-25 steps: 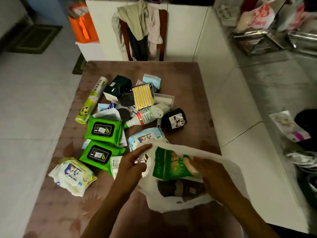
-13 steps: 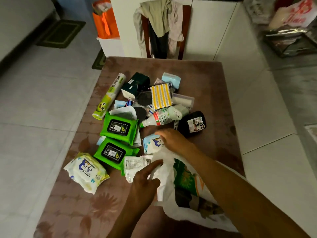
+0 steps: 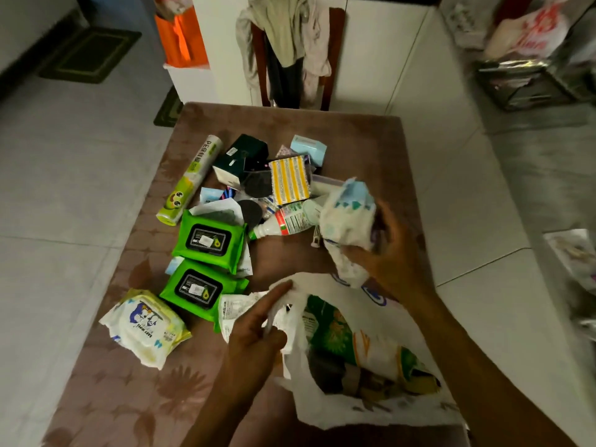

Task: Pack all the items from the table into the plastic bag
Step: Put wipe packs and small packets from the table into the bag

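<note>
On the brown table (image 3: 354,137), my left hand (image 3: 258,330) pinches the plastic bag (image 3: 371,411) rim at the near edge; my right hand (image 3: 392,253) grips a wipes pack (image 3: 346,217) above it. The floppy mouth may sag shut, snagging the pack.

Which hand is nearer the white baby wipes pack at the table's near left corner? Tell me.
Left. The left hand grips the plastic bag rim just right of the baby wipes pack; the right hand holds a soft white packet farther right and back.
</note>
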### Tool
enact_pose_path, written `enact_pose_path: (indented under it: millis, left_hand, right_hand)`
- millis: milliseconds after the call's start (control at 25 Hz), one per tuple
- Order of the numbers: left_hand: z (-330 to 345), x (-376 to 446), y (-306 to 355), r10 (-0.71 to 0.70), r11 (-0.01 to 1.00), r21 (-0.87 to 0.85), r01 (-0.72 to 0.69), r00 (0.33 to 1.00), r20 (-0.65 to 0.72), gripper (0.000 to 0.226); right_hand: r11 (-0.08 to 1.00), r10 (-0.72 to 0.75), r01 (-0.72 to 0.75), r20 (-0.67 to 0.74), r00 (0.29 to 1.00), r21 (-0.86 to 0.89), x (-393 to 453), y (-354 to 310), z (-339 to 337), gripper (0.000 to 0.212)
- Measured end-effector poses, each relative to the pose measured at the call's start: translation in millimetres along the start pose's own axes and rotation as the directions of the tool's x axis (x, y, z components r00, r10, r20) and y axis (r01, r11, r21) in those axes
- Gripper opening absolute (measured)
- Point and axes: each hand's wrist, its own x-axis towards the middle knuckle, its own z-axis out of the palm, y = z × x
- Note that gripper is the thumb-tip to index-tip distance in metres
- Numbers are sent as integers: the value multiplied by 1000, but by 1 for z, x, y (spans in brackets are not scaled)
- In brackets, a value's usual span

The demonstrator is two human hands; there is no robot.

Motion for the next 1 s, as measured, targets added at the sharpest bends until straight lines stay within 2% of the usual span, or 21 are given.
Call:
enact_pose_path:
  millis: [40, 120, 160, 240, 320, 360, 400, 440, 520, 560, 600, 640, 680, 720, 760, 800, 840, 880, 920, 960, 1000]
  left_hand:
    - [1, 0, 13, -11, 997, -75, 12, 1000, 8, 81]
    - [-2, 1, 32, -4, 980, -200, 8, 1000, 24, 85]
    - [-3, 3, 39, 7, 971, -241, 3, 999, 40, 85]
    - [-2, 6, 47, 17, 968, -251, 3, 997, 78, 85]
    - [6, 6, 45, 3, 980, -200, 18, 995, 103, 82]
    - [10, 3, 42, -29, 983, -176, 50, 992, 120, 80]
    - [14, -1, 38, -73, 983, -158, 94, 988, 138, 78]
    - [14, -5, 36, -116, 979, -147, 141, 979, 166, 78]
    - [8, -16, 35, -177, 961, -170, 220, 956, 234, 78]
    - [5, -20, 38, -183, 948, -207, 242, 946, 267, 78]
    - [3, -22, 40, -174, 938, -245, 247, 943, 283, 77]
    - [2, -21, 41, -163, 932, -273, 239, 948, 273, 76]
    - [3, -18, 41, -156, 932, -287, 223, 959, 238, 75]
    - [5, -11, 39, -157, 938, -279, 205, 970, 184, 75]
    - [8, -1, 36, -163, 950, -249, 191, 978, 127, 74]
    - [11, 9, 33, -170, 962, -205, 182, 983, 73, 73]
    - [14, 19, 31, -174, 971, -163, 177, 984, 31, 72]
    - [17, 27, 31, -175, 976, -131, 175, 984, 9, 72]
    - [20, 33, 32, -173, 978, -116, 172, 985, 4, 72]
    - [22, 36, 32, -168, 979, -115, 167, 986, 1, 72]
    - [23, 38, 33, -161, 980, -121, 159, 987, -7, 72]
  right_hand:
    - [992, 14, -13, -5, 1000, 122, -24, -9, -33, 86]
    - [974, -7, -35, 186, 983, 222, -78, -17, -78, 86]
    - [988, -4, -42, 300, 954, 146, -100, -13, -85, 86]
    - [979, 28, 57, 412, 911, -194, -127, 17, -61, 88]
    - [780, 13, 284, 469, 883, -557, -135, 59, -7, 88]
    - [692, 19, 354, 506, 863, -630, -134, 74, 16, 90]
    - [672, 42, 342, 494, 868, -657, -127, 84, 30, 90]
    - [708, 38, 286, 439, 898, -646, -117, 88, 33, 89]
    - [859, 32, 124, 294, 955, -496, -99, 90, 25, 78]
    - [890, 29, 92, 257, 966, -447, -95, 85, 21, 73]
    - [856, -7, 148, 276, 961, -495, -92, 76, 22, 71]
    - [789, -7, 242, 385, 923, -565, -89, 67, 25, 74]
    - [729, 57, 331, 535, 843, -599, -88, 59, 28, 77]
    - [717, 192, 351, 655, 731, -602, -88, 54, 28, 79]
    - [738, 261, 338, 709, 655, -585, -86, 49, 24, 74]
    - [801, 268, 264, 716, 645, -538, -80, 42, 16, 61]
    - [885, 202, 166, 681, 703, -434, -69, 34, 7, 43]
    - [946, 153, 53, 585, 797, -320, -53, 24, -4, 28]
    - [975, 99, -3, 419, 903, -224, -32, 21, -12, 20]
    - [979, 45, 4, 238, 970, -202, -8, 23, -17, 19]
    - [964, 6, 27, 124, 992, -263, 20, 33, -19, 25]
